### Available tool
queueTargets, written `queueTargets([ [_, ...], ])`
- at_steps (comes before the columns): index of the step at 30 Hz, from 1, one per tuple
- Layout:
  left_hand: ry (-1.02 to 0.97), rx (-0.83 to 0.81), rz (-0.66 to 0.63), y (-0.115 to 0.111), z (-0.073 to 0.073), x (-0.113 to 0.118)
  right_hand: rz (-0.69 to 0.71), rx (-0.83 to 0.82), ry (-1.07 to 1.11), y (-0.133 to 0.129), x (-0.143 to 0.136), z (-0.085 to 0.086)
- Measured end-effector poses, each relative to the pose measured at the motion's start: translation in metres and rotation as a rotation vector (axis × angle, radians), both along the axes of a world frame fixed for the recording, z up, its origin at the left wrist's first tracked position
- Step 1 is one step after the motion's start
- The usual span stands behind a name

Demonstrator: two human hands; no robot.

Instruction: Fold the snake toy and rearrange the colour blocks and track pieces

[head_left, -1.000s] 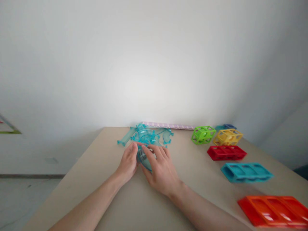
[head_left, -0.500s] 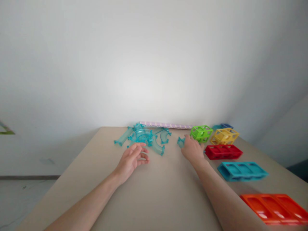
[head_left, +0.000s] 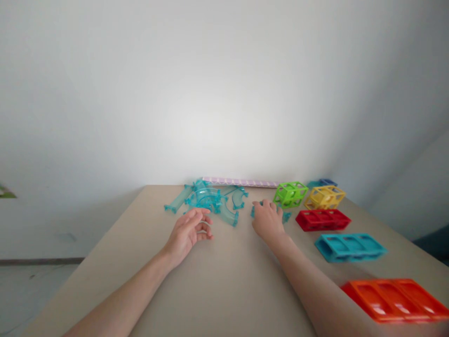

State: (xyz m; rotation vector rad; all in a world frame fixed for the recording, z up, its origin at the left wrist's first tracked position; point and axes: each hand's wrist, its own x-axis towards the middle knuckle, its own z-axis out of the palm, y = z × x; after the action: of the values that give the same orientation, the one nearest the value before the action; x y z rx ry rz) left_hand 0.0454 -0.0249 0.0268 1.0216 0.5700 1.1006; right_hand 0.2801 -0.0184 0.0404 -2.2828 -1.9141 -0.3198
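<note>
My left hand (head_left: 185,235) rests in front of a pile of clear teal track pieces (head_left: 205,195), its fingers apart and loosely curved, with nothing in them. A curved teal piece (head_left: 229,216) lies just beyond its fingertips. My right hand (head_left: 268,219) is over another clear teal piece (head_left: 286,217), whose ends show on both sides of the hand. The fingers bend down onto that piece, and the palm hides its middle. Right behind this hand is a green open-frame block (head_left: 290,194).
Down the right side stand a yellow frame block (head_left: 325,197), a red block (head_left: 323,220), a teal block (head_left: 351,247) and an orange block (head_left: 396,299). A purple patterned strip (head_left: 242,182) lies along the wall. Blue pieces (head_left: 327,182) sit at the back right.
My right hand has moved left and slightly nearer, away from the green block. More of the teal piece now shows to its right. My left hand has barely shifted.
</note>
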Motion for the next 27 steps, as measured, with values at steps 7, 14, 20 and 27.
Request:
queueTargets([
  [7,0.000,0.005,0.017,0.001,0.000,-0.001,-0.027,0.101,0.008,-0.001,-0.002,0.003],
  [14,0.024,-0.042,0.054,0.005,-0.005,-0.001,0.344,0.266,0.137,0.003,-0.030,-0.007],
  [20,0.102,-0.111,0.171,0.012,-0.006,0.000,0.406,0.048,0.185,0.010,-0.048,-0.024],
  [27,0.206,-0.006,0.177,0.013,-0.006,-0.003,0.610,-0.020,0.235,0.006,-0.055,-0.021],
])
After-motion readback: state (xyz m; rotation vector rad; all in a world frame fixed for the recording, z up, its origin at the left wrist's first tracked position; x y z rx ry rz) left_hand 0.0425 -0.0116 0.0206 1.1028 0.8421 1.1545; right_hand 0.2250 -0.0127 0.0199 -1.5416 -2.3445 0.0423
